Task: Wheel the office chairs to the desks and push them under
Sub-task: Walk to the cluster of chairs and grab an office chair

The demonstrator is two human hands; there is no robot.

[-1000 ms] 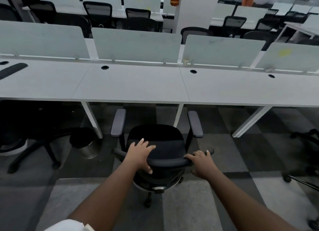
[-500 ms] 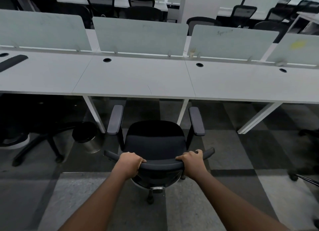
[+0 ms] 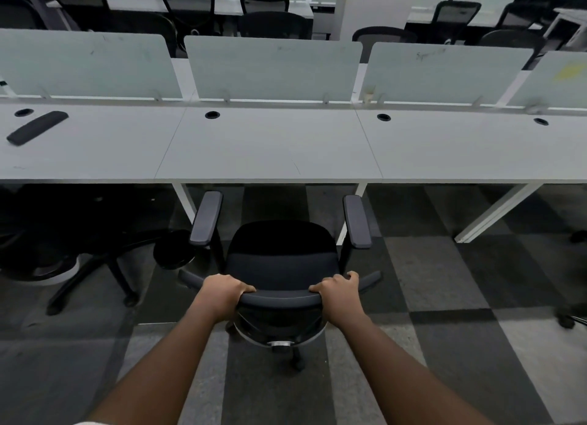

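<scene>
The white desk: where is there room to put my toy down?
The middle desk is bare between its cable hole and front edge, and the right section too. The left section is more crowded: a black pad lies there.

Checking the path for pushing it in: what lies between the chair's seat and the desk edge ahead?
In the head view, only bare carpet floor lies between the seat and the desk edge.

We found no readable text; faint dark scribbles on one frosted desk divider (image 3: 444, 72) were too blurred to read.
</scene>
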